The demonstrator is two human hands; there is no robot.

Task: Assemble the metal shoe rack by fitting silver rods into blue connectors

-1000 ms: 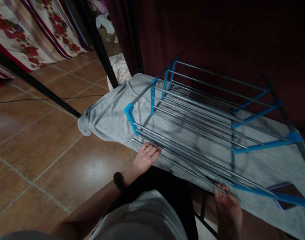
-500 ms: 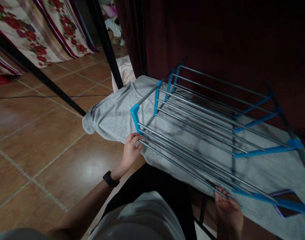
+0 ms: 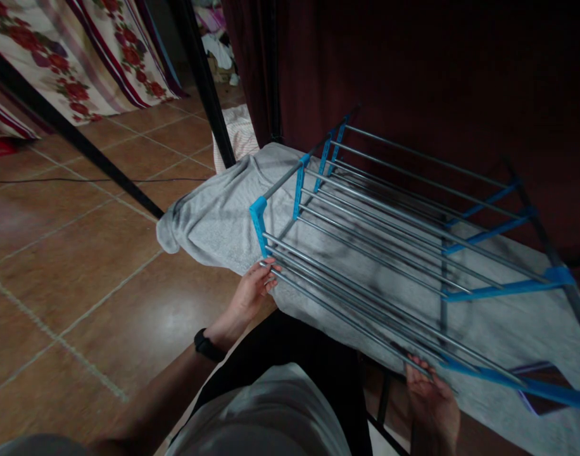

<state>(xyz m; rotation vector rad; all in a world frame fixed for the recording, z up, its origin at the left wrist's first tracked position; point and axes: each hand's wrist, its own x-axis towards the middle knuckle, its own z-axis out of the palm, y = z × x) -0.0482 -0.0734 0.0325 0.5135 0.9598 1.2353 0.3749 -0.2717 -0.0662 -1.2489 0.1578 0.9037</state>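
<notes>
A drying rack (image 3: 258,218) with grey metal rods and blue plastic brackets stands on a grey cloth (image 3: 218,221). My left hand (image 3: 254,288), with a black band on its wrist, has its fingers closed around the left end of a loose-looking metal rod (image 3: 337,307), just below the rack's front left bracket. The rod's right end lies in my right hand (image 3: 430,396), palm up with the fingers curled over it. This rod runs alongside the rack's front rods. Whether either end is joined to a bracket I cannot tell.
A dark phone-like object (image 3: 541,386) with a purple edge lies on the cloth under the rack's right front. Black metal posts (image 3: 204,82) rise at the left. A dark red curtain (image 3: 389,69) hangs behind, and a cable (image 3: 81,180) crosses the tiled floor.
My left hand has shifted slightly right and its fingers have resettled, so the rod's left tip now shows beyond them. My right hand stays almost in place on the rod.
</notes>
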